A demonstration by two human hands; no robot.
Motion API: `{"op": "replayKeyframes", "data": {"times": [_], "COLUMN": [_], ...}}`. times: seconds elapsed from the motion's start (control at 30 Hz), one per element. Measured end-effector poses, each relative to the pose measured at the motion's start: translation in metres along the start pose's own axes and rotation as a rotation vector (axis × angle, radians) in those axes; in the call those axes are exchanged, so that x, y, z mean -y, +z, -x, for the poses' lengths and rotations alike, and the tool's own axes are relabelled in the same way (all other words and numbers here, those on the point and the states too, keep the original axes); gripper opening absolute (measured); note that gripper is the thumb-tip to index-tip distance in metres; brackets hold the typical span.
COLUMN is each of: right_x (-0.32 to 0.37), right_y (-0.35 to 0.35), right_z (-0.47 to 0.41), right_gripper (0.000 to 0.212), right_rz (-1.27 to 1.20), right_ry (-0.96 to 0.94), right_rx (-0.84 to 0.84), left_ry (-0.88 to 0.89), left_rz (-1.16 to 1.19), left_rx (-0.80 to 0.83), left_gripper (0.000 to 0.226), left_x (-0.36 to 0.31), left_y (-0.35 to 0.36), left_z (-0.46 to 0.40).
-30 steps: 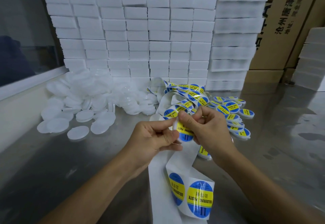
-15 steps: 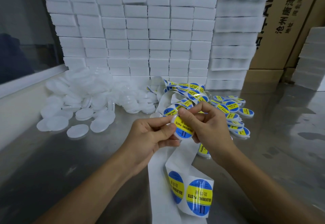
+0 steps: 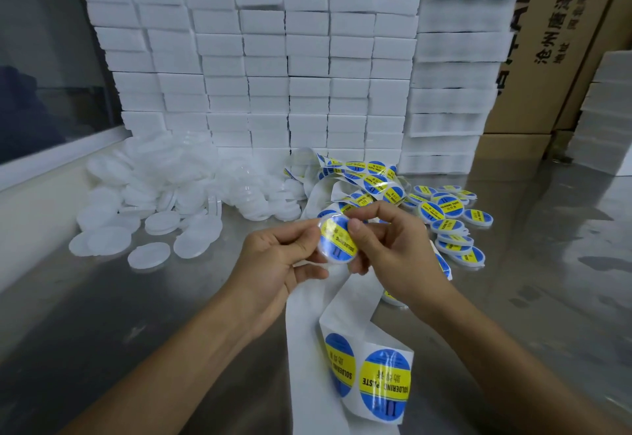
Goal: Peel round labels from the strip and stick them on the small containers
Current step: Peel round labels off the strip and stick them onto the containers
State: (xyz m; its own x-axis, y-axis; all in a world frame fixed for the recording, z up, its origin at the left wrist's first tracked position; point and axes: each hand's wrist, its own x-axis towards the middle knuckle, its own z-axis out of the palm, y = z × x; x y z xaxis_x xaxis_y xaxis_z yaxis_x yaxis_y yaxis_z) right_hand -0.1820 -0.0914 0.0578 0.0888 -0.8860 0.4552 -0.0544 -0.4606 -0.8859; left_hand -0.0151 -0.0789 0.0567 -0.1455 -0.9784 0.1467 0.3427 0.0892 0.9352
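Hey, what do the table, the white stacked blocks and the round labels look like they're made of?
Table: brushed steel, by its dull grey reflections. White blocks: probably foam, matte with soft edges. Round labels: glossy plastic film, by the glare streaks.

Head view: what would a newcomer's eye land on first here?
The blue-and-yellow round label at centre, on a small container pinched between the left hand and right hand. Next, the label strip curling toward the camera, and the wall of white blocks behind the heap of unlabelled containers.
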Motion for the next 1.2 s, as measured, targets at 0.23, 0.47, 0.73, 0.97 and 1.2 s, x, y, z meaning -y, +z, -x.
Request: {"op": "replayKeyframes", "data": {"times": [0.23,0.47,0.73,0.97,1.2], "right_x": [0.003,0.01,-0.005,-0.048,-0.07], "right_y": [0.001,-0.005,-0.034,-0.096,-0.119], "right_z": [0.004,0.008,-0.006,-0.022,-0.024], "right_gripper": [0.036,0.061,0.04,0.025,0.028], "right_rz": [0.161,0.579,0.602,0.841,0.979], "right_ry": [-0.038,-0.431,-0.238,-0.028,0.185], "right_rx": [0.01,0.018,-0.035,-0.364,-0.48], "left_ry": [0.003,0.032,0.294,-0.009,-0.103], "left_rz": [-0.018,-0.025,-0.579,-0.696,-0.492], "left_rx": [-0.117,-0.111,-0.453,-0.404,-0.338], "left_gripper": [0.023,0.014,0.007,0.036,0.014], "left_x": [0.0,-0.002,0.009,0.018,0.018], "left_y": [-0.003,0.0,-0.008,-0.023,-0.025], "left_z": [-0.002,0.0,-0.002,-0.009,-0.008]}}
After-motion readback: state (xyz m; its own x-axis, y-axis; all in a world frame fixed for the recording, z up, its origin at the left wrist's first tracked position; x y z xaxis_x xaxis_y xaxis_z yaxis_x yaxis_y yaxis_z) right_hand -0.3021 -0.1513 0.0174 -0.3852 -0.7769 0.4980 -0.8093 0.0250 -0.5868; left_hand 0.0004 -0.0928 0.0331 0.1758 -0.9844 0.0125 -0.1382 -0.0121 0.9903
